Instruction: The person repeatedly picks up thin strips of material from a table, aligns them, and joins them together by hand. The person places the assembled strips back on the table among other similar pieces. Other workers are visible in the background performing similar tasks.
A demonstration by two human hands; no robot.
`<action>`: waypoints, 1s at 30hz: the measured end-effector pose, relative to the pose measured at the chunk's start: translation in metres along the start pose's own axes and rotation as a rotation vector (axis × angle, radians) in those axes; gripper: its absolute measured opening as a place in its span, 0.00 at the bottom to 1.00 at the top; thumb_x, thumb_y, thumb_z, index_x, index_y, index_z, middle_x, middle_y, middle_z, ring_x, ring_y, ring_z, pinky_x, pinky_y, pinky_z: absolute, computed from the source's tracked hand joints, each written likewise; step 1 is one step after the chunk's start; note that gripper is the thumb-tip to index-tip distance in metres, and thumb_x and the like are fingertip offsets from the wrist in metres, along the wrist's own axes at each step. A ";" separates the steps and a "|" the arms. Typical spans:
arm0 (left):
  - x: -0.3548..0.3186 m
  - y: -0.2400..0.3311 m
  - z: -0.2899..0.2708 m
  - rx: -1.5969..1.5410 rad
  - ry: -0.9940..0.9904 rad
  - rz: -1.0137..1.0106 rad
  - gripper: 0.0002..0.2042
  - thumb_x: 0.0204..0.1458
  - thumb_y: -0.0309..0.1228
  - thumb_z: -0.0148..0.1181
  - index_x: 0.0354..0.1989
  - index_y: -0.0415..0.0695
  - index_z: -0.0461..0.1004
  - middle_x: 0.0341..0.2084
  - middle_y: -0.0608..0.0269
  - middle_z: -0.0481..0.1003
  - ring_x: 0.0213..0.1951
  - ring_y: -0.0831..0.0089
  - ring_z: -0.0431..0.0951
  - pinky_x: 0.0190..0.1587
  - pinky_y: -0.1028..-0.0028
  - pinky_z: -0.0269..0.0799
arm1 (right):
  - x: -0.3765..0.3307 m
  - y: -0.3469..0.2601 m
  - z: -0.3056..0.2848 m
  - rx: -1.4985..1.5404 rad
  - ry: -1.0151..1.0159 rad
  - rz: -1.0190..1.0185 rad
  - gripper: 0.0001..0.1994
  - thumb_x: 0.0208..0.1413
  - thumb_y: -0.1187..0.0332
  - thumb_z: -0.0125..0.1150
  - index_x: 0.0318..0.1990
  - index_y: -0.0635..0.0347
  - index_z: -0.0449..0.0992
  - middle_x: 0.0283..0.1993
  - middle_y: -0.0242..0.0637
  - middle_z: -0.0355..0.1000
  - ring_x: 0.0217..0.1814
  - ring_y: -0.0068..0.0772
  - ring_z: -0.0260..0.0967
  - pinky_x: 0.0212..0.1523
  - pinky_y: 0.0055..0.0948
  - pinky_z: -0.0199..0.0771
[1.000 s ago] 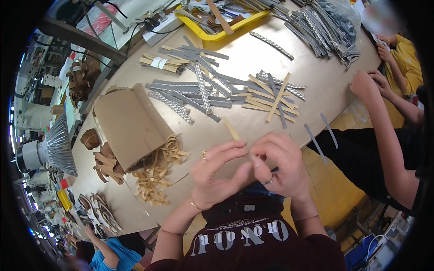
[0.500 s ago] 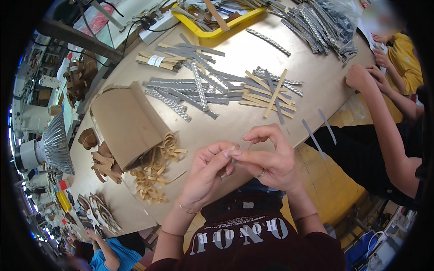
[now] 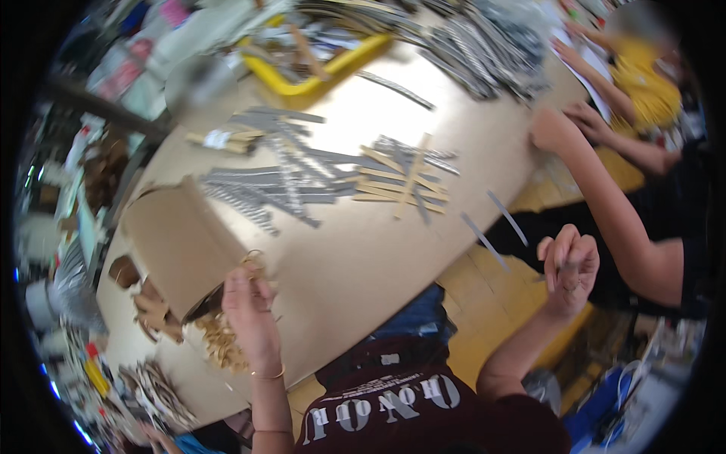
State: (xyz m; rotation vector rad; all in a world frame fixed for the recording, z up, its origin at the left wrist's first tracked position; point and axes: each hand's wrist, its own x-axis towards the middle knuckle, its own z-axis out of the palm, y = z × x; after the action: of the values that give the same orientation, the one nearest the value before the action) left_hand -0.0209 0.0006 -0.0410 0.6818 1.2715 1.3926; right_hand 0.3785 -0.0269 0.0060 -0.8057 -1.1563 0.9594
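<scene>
My left hand (image 3: 249, 314) is beside the open end of a rolled brown sheet (image 3: 185, 246), above a pile of curled tan strips (image 3: 217, 344). Its fingers are closed on a curled tan strip (image 3: 254, 262), blurred by motion. My right hand (image 3: 571, 268) is raised off the table at the right, its fingers curled together; whatever they hold, if anything, is too small and smeared to name. Grey flat and braided strips (image 3: 265, 181) lie heaped beyond the roll. Flat tan strips (image 3: 378, 185) lie crossed with grey ones to their right.
A yellow tray (image 3: 302, 91) with scraps stands at the far side, near a heap of braided strips (image 3: 469, 57). Two grey strips (image 3: 485, 240) are at the right edge. One co-worker's arm (image 3: 605, 189) rests there; another person wears a yellow top (image 3: 646, 83).
My hands, together in front of me before, have parted. The left has gone left to the curled strips; the right has swung out to the right. The whole view has shifted.
</scene>
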 end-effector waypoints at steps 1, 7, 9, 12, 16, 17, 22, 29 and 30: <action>-0.005 -0.003 -0.003 0.266 0.047 0.023 0.10 0.66 0.36 0.52 0.41 0.43 0.74 0.32 0.69 0.73 0.28 0.85 0.66 0.32 0.80 0.64 | -0.006 0.001 -0.019 -0.369 0.100 0.206 0.02 0.64 0.73 0.57 0.39 0.62 0.74 0.41 0.38 0.68 0.24 0.17 0.63 0.33 0.19 0.65; -0.040 -0.046 0.007 0.599 -0.138 0.233 0.03 0.59 0.26 0.57 0.38 0.42 0.74 0.43 0.60 0.74 0.43 0.65 0.76 0.46 0.70 0.72 | 0.013 0.100 -0.122 -0.879 0.147 0.396 0.14 0.63 0.70 0.59 0.51 0.72 0.75 0.49 0.41 0.75 0.51 0.29 0.71 0.54 0.30 0.71; -0.047 -0.054 0.009 0.757 -0.079 0.438 0.03 0.58 0.28 0.58 0.37 0.43 0.73 0.45 0.57 0.72 0.44 0.59 0.76 0.46 0.67 0.73 | 0.033 0.136 -0.129 -0.749 0.024 0.373 0.14 0.64 0.68 0.58 0.51 0.71 0.74 0.49 0.45 0.76 0.51 0.38 0.74 0.56 0.36 0.71; -0.051 -0.054 0.004 0.831 -0.028 0.484 0.05 0.57 0.30 0.59 0.36 0.44 0.72 0.48 0.58 0.70 0.45 0.61 0.75 0.48 0.64 0.71 | 0.049 0.185 -0.095 -1.134 -0.137 0.280 0.15 0.64 0.68 0.57 0.51 0.71 0.74 0.49 0.45 0.76 0.51 0.39 0.73 0.56 0.36 0.71; -0.050 -0.054 -0.013 0.905 0.040 0.495 0.05 0.57 0.31 0.60 0.36 0.45 0.72 0.49 0.59 0.70 0.47 0.63 0.75 0.51 0.63 0.68 | 0.059 0.214 -0.038 -1.335 -0.256 0.183 0.15 0.64 0.68 0.57 0.51 0.70 0.74 0.49 0.46 0.76 0.51 0.40 0.73 0.56 0.37 0.71; -0.050 -0.055 -0.019 0.916 0.044 0.473 0.05 0.57 0.32 0.61 0.36 0.45 0.72 0.49 0.59 0.70 0.48 0.63 0.74 0.52 0.63 0.67 | 0.059 0.214 -0.029 -1.372 -0.269 0.172 0.15 0.64 0.68 0.57 0.52 0.70 0.74 0.49 0.46 0.75 0.51 0.41 0.73 0.56 0.37 0.71; -0.046 -0.065 -0.042 1.074 0.172 0.688 0.05 0.56 0.32 0.61 0.36 0.46 0.73 0.50 0.59 0.70 0.48 0.63 0.74 0.52 0.62 0.65 | 0.059 0.214 -0.014 -1.500 -0.274 0.145 0.15 0.64 0.68 0.57 0.52 0.70 0.74 0.49 0.46 0.75 0.52 0.42 0.73 0.57 0.38 0.70; -0.042 -0.066 -0.040 1.107 0.252 0.597 0.06 0.54 0.32 0.63 0.36 0.47 0.73 0.51 0.60 0.70 0.53 0.65 0.71 0.57 0.62 0.60 | 0.065 0.209 -0.021 -1.618 -0.243 0.088 0.15 0.64 0.67 0.57 0.52 0.69 0.74 0.50 0.47 0.75 0.53 0.45 0.73 0.57 0.39 0.70; -0.042 -0.065 -0.039 1.109 0.286 0.579 0.06 0.54 0.32 0.63 0.38 0.48 0.73 0.51 0.60 0.70 0.53 0.65 0.71 0.57 0.62 0.59 | 0.065 0.208 -0.024 -1.638 -0.230 0.082 0.15 0.64 0.67 0.57 0.52 0.69 0.74 0.50 0.47 0.75 0.53 0.45 0.73 0.58 0.39 0.70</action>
State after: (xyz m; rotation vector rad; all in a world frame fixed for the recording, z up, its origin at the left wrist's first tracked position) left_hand -0.0244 -0.0610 -0.1016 1.7441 2.2043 1.1429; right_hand 0.3689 0.1130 -0.1628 -2.0338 -2.0724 -0.0735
